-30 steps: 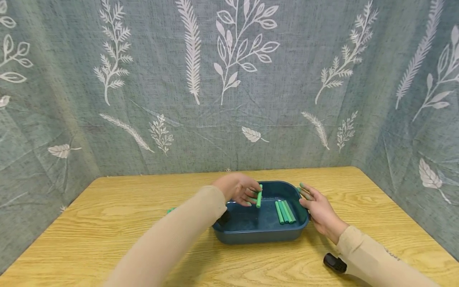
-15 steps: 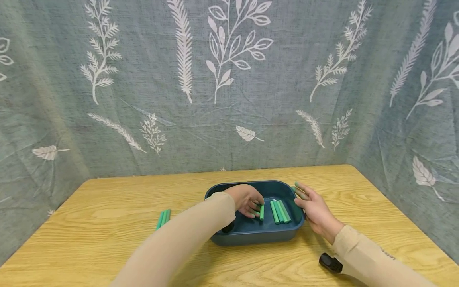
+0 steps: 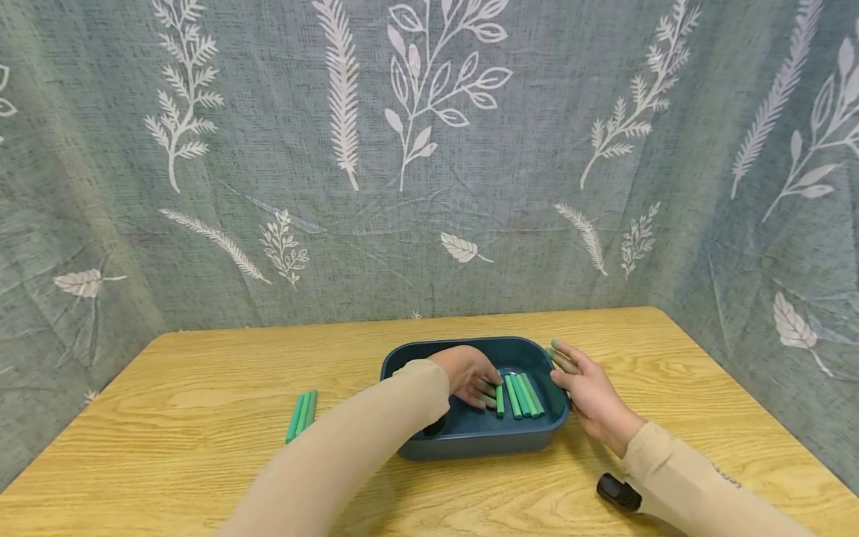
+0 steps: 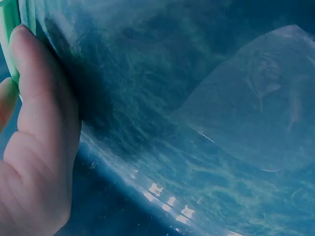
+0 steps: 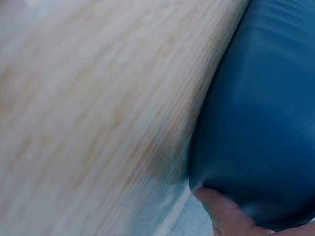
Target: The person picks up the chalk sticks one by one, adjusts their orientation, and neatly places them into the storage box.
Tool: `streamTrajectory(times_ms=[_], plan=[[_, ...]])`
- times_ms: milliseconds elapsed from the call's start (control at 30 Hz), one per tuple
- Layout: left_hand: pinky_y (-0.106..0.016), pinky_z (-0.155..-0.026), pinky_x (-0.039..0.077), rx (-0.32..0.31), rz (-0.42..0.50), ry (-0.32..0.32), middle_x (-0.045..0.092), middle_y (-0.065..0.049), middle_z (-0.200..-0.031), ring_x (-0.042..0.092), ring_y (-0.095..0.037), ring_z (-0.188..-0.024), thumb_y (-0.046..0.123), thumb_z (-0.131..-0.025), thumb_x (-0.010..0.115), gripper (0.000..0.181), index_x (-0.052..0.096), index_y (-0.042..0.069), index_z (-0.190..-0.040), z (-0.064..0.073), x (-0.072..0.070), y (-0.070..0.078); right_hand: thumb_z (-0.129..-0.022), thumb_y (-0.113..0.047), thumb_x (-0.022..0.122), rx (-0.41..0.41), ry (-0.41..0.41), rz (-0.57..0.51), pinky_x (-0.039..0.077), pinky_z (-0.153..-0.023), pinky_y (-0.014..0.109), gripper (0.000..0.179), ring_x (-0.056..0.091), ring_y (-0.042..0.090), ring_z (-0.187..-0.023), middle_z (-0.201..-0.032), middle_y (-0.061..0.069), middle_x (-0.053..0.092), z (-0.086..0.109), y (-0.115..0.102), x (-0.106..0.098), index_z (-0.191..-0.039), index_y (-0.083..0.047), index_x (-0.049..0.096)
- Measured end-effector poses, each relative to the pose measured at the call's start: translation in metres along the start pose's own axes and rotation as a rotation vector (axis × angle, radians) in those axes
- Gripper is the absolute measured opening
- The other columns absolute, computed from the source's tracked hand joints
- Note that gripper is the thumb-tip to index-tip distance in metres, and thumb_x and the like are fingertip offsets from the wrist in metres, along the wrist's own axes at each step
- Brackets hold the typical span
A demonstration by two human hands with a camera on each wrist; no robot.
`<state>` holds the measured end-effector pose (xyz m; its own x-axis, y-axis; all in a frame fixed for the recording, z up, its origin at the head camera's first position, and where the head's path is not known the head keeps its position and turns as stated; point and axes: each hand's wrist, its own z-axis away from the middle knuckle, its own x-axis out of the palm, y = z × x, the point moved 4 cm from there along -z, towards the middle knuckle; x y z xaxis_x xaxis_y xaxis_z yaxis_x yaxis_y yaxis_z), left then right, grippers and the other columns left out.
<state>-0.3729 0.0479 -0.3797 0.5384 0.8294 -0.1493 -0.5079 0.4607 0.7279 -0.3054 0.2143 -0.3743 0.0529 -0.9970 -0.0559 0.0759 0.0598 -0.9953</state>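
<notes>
Inside a dark blue oblong basin (image 3: 476,444), my left hand (image 3: 470,377) pinches a slim green stick (image 3: 499,403) between thumb and fingers. In the left wrist view the same stick (image 4: 10,37) shows at the upper left edge, against the fingertips of the left hand (image 4: 42,132). Just right of it, several sticks (image 3: 523,395) in shades of green lie side by side on the basin floor. My right hand (image 3: 593,395) rests at the basin's right end, fingers extended along the outer wall. In the right wrist view, its fingertips (image 5: 211,199) touch the blue wall (image 5: 261,108).
Left of the basin, green sticks (image 3: 302,416) lie together on the wooden table (image 3: 201,388), partly behind the left sleeve (image 3: 356,447). A black device (image 3: 619,492) is by the right sleeve. A leaf-patterned cloth (image 3: 376,246) hangs behind the table.
My left hand has lowered the green stick into the basin and shifted it right, close beside the row. The right hand stays at the basin's end. The head view has swung slightly.
</notes>
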Motion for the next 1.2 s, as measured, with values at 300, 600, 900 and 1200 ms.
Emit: streamTrajectory(times_ms=[300,600,900,1200], plan=[[-0.043,-0.102,0.045,-0.012,0.032,-0.027,0.056,-0.027,-0.128,0.055,-0.036,-0.12,0.002,-0.1,0.051,0.038,0.046,-0.012,-0.135,0.0,0.0,0.002,-0.104,0.002,0.034,0.004,0.003,0.006,0.031,-0.109,0.055,0.059,0.014,0.041,-0.144,-0.159,0.023,0.01,0.0,-0.002,0.002,-0.156,-0.004,0.006],[-0.041,-0.103,0.044,0.013,0.073,-0.075,0.048,-0.029,-0.137,0.051,-0.039,-0.125,0.005,-0.103,0.047,0.044,0.038,-0.006,-0.145,0.02,-0.011,0.01,-0.104,0.003,0.033,0.004,0.001,0.002,0.028,-0.111,0.054,0.06,0.013,0.041,-0.144,-0.159,0.022,0.01,0.001,-0.001,0.003,-0.156,-0.004,0.006],[-0.039,-0.102,0.046,0.131,0.14,-0.024,0.053,-0.025,-0.133,0.055,-0.037,-0.121,0.008,-0.104,0.047,0.045,0.035,-0.002,-0.146,0.053,-0.032,0.017,-0.103,0.003,0.034,-0.003,0.001,-0.008,0.025,-0.112,0.055,0.06,0.011,0.041,-0.144,-0.159,0.022,0.008,0.003,0.0,0.002,-0.156,-0.003,0.006],[-0.039,-0.1,0.047,0.223,0.176,-0.007,0.051,-0.026,-0.135,0.051,-0.039,-0.124,0.008,-0.104,0.044,0.042,0.035,-0.004,-0.144,0.078,-0.057,-0.005,-0.103,0.002,0.035,0.002,0.004,0.024,0.033,-0.106,0.051,0.059,0.01,0.043,-0.144,-0.159,0.023,0.009,0.005,0.0,0.004,-0.156,-0.002,0.007]])
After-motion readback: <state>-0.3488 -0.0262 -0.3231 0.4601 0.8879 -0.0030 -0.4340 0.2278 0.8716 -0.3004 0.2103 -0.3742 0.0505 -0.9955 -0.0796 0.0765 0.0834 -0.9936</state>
